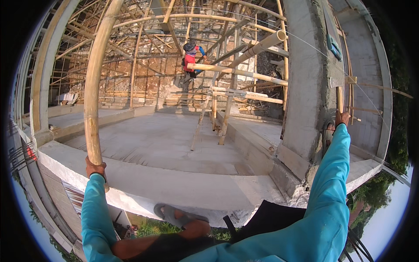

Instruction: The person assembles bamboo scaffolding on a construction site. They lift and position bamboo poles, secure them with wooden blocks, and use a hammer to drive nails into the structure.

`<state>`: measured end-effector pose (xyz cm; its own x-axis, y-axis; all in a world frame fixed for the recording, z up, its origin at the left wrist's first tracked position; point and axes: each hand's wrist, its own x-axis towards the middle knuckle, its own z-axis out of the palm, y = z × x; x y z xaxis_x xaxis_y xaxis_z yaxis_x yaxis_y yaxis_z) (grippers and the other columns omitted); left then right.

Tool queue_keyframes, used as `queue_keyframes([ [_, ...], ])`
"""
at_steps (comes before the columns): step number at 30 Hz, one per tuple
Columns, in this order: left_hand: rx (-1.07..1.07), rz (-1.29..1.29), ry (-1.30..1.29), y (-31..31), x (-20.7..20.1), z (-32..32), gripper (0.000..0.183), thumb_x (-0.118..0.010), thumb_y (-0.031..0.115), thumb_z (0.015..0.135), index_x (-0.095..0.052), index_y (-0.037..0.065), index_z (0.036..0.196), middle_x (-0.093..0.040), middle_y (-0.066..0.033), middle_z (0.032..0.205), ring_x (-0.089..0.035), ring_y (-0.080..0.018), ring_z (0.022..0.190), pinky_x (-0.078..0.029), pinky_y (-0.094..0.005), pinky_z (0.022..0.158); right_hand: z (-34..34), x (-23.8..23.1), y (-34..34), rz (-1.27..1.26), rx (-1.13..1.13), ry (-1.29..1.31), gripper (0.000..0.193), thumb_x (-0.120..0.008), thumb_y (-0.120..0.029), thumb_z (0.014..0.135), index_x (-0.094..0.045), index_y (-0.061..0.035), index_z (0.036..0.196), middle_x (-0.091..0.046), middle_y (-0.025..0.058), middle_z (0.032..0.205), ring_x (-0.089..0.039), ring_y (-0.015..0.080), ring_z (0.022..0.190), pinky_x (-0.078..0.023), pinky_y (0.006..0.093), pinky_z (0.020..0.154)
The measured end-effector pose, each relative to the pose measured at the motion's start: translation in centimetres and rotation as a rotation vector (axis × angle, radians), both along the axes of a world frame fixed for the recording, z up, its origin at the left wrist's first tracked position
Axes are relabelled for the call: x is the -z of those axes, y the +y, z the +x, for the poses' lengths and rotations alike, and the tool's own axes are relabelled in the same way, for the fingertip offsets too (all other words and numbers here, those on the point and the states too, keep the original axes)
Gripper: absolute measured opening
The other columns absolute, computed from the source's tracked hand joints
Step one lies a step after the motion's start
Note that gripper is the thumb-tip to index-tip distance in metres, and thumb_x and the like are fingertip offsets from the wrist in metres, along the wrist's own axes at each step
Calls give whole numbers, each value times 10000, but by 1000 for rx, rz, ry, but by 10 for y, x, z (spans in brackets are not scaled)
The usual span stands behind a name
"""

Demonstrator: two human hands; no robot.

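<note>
While a thick bamboo pole (93,96) is clasped low down by the left hand (95,168), a pale wooden stick (340,98) is gripped near its lower end by the right hand (341,118). The pole is seen upright at the left part of the near edge of the concrete ledge (183,185); whether its foot is borne by the ledge cannot be told. The stick is held along the right edge of the concrete column (305,83), close below a small flat grey piece (336,82); whether the two are joined cannot be made out. Farther up that edge, a teal-handled tool (334,46) is left untouched. One grey sandal (181,215) is planted at the ledge's near edge, and another sandal (328,133) is seen beside the column. By judgement, the step in hand is one of bracing: balance seems to be taken from the pole while the stick is managed at the column. For any next move, a firm left grasp and secure footing are called for, since a worker in red (191,56) can be seen below, beyond the ledge's far edge
</note>
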<state>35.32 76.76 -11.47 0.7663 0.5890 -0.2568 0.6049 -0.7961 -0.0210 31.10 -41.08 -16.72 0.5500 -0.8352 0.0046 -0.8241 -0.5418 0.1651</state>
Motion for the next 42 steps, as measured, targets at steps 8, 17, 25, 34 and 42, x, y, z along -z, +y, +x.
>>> queue_keyframes([
  [8, -79, 86, 75, -30, -36, 27, 827, -869, 220, 594, -489, 131, 1323, -711, -205, 1126, -673, -416, 1086, -538, -470, 970, -38, 80, -53, 86, 58, 24, 557, -492, -422, 973, -494, -132, 1449, -585, 199, 1382, -545, 444, 1265, -427, 547, 1064],
  [17, -139, -27, 92, -23, -5, 12, 837, -875, 222, 592, -484, 118, 1325, -705, -199, 1152, -669, -408, 1106, -534, -466, 984, -28, 75, -142, -135, -137, -17, 519, -621, -246, 925, -456, -20, 1362, -614, 289, 1213, -597, 474, 1126, -509, 531, 942],
  [25, -125, -38, 93, -22, 3, 8, 872, -871, 242, 622, -452, 132, 1378, -689, -198, 1197, -654, -399, 1131, -519, -469, 1001, -6, -36, -125, -360, -219, 356, 488, -460, -321, 1031, -457, -67, 1447, -647, 189, 1102, -675, 381, 959, -562, 535, 777],
  [34, -78, 21, 39, -21, -38, -3, 706, -818, 346, 696, -508, 108, 1283, -703, -184, 1104, -679, -389, 1033, -544, -476, 897, 49, -150, 136, -11, -753, 397, 477, -668, -392, 924, -568, -20, 1204, -688, 268, 956, -673, 474, 895, -520, 571, 783],
  [42, -54, 26, -90, -21, -15, -5, 660, -761, 252, 706, -522, 88, 1299, -654, -181, 1114, -658, -368, 1068, -515, -465, 890, 58, -69, 472, 647, -1411, 272, 296, -669, -215, 927, -568, -13, 1118, -645, 286, 867, -605, 513, 780, -472, 556, 674],
])
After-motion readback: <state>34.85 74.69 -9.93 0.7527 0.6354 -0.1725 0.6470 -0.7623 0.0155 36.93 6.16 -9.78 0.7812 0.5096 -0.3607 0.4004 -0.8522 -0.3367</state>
